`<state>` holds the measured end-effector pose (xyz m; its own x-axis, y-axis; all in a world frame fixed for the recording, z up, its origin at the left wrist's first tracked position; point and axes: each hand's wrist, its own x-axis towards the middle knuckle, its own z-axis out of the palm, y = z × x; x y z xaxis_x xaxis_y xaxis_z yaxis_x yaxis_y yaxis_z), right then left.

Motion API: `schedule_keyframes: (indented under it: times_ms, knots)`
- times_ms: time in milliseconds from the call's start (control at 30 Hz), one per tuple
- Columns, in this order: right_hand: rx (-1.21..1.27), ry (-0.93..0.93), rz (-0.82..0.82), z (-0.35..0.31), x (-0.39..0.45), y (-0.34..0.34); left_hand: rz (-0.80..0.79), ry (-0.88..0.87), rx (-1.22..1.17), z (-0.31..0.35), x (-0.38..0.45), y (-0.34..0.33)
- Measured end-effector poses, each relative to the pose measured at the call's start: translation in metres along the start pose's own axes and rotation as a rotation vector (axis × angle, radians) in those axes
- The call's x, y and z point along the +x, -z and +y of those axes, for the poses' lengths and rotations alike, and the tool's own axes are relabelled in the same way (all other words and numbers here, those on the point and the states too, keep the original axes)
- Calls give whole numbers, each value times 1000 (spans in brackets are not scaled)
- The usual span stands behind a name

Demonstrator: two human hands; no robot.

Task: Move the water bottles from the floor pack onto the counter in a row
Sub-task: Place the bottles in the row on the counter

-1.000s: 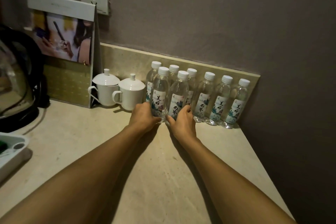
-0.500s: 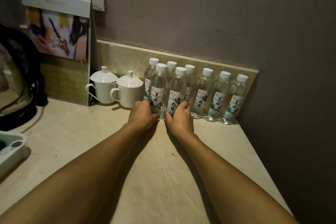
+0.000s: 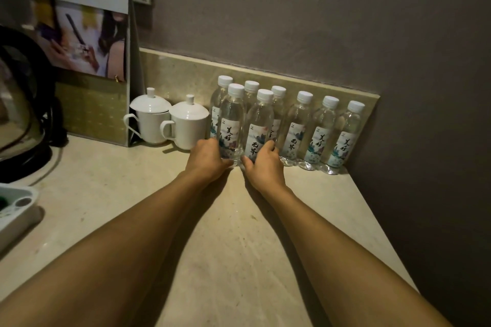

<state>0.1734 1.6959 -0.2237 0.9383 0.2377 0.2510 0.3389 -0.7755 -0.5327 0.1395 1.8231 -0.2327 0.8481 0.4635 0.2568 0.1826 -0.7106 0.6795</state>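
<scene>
Left hand (image 3: 206,158) gripped the base of the front-left bottle (image 3: 231,121); right hand (image 3: 263,167) wrapped the front-right bottle (image 3: 259,127). Both bottles stood upright on the counter (image 3: 225,233), frame center, touching each other, just in front of the back row of six bottles (image 3: 322,131) along the backsplash. Two lidded white cups (image 3: 186,123) sat left of them.

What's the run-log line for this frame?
phase: placing | left hand: on front-left bottle | right hand: on front-right bottle | back row: six bottles at backsplash | counter: both front bottles upright
</scene>
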Motion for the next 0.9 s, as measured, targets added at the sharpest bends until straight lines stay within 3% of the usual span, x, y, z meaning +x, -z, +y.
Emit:
schedule_keyframes:
  times_ms: [533,900]
  knots:
    - [38,-32,-6,-4,-4,2,-7,-24,-12,-4,2,-1]
    - [209,-129,-57,-7,-11,18,19,-58,64,7,-8,18]
